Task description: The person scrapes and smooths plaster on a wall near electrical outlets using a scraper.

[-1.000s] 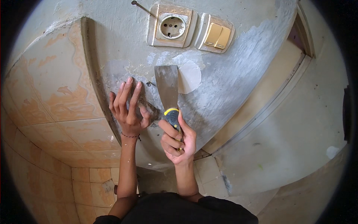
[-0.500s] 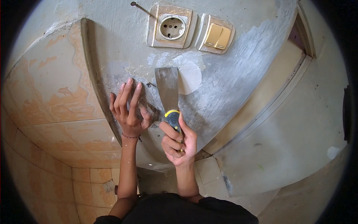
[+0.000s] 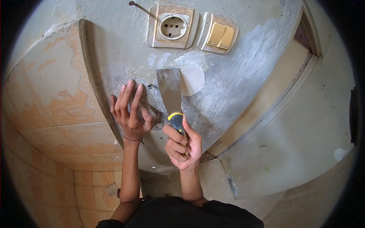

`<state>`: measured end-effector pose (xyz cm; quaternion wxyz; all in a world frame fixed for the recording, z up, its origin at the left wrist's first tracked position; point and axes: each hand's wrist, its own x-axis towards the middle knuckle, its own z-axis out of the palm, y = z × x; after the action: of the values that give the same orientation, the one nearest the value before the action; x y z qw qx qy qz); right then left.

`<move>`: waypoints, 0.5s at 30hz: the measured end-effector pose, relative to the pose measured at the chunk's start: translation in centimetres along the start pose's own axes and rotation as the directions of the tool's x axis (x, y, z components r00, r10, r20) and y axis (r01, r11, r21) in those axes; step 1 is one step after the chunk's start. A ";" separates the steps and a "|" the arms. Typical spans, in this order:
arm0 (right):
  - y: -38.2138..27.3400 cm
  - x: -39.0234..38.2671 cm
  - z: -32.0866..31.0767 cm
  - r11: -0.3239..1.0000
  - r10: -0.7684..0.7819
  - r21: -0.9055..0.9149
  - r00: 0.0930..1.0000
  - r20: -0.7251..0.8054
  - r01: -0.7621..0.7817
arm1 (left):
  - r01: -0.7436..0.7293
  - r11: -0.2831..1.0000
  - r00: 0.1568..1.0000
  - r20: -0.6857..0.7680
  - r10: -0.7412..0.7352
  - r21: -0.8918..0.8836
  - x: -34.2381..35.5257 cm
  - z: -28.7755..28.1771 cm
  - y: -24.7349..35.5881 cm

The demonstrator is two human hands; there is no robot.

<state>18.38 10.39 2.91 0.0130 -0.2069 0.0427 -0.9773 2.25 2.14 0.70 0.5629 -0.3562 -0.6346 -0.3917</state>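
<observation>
My left hand [image 3: 129,110] rests with fingers spread on the grey, mottled wall [image 3: 239,83], left of a small dark fixing [image 3: 150,86]. In my right hand [image 3: 184,146] is a putty knife [image 3: 168,91] with a dark and yellow handle, gripped in curled fingers. Its broad metal blade points up against the wall, beside a whitish rounded patch [image 3: 193,79] with an irregular edge.
Above are a wall socket [image 3: 161,40], a two-key switch [image 3: 222,36] and a protruding nail [image 3: 132,3]. Orange-marbled tiles [image 3: 57,95] cover the wall at left. A door frame [image 3: 311,41] curves at right, and floor tiles [image 3: 213,178] show below.
The putty knife and my right hand sit very slightly lower than a second ago. My left hand has hardly moved.
</observation>
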 end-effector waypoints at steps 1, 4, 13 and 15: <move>0.0 0.0 0.2 1.000 0.003 0.009 1.000 -0.004 -0.003 | 0.000 1.000 1.000 -0.003 0.000 0.002 0.2 0.0 0.1; 0.1 -0.1 0.2 1.000 0.004 0.004 1.000 -0.015 -0.004 | -0.003 1.000 1.000 -0.008 0.003 0.002 0.0 0.0 0.0; 0.3 0.2 0.4 1.000 -0.008 -0.022 1.000 -0.024 0.007 | -0.009 1.000 1.000 -0.013 0.009 0.016 0.0 0.1 -0.1; 0.2 0.1 0.4 0.999 -0.017 -0.051 0.999 -0.030 0.016 | -0.010 1.000 1.000 -0.005 0.010 0.020 0.0 0.1 0.0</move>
<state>18.48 10.11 3.28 -0.0010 -0.1927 0.0662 -0.9790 2.20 2.21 0.66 0.5701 -0.3528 -0.6353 -0.3833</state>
